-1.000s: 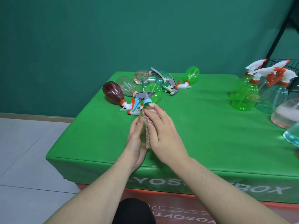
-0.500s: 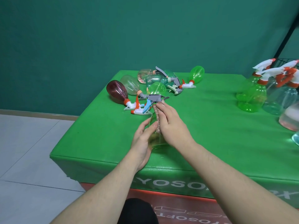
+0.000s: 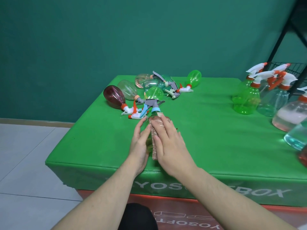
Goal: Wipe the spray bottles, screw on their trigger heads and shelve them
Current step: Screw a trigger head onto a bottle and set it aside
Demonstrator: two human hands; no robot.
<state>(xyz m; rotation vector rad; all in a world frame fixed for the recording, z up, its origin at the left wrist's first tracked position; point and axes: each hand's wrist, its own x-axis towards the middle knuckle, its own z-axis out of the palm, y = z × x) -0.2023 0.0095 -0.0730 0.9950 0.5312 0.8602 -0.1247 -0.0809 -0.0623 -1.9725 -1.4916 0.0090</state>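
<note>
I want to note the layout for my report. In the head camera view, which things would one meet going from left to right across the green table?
Dark red bottle lying on its side → left hand → cloth under the right hand → lying green bottle with a white trigger → upright green bottle → pink bottle near the right edge.

Open table between bottle heap (lying) and upright bottles

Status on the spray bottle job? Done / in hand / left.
Done: a group of upright bottles with heads on stands at the right, not shelved. In hand: left hand steadies a clear bottle, right hand presses a cloth on it. Left: lying pile, then the rack.
</note>
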